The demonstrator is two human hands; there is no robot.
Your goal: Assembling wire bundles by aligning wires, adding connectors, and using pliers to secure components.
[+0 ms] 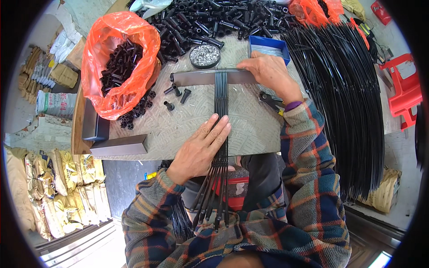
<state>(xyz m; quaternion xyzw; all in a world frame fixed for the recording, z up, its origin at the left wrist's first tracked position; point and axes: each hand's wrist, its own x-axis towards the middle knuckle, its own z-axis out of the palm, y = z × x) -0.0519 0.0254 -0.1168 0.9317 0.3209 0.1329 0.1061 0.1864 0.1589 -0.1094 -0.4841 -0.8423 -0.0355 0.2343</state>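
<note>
A bundle of thin black rods (221, 107) runs from a grey metal bar (192, 79) across the table and over its near edge. Toward my lap the rods fan out into thicker dark tips. My left hand (201, 145) lies flat on the bundle, its fingers stretched out. At the bar's right end, my right hand (273, 76) is closed, thumb along the bar's top edge; its other fingertips are partly hidden. A blue box (268, 47) of thin pale pieces stands just beyond it. Near my right wrist lies a dark-handled tool, perhaps pliers (270, 102).
Black tubular parts (214, 18) are heaped along the far side. An orange bag (100, 67) of small black parts stands at left. Nearby are a round tin (204, 56) of shiny bits and a loose metal channel (120, 145). Long black rods (344, 98) hang over the right edge.
</note>
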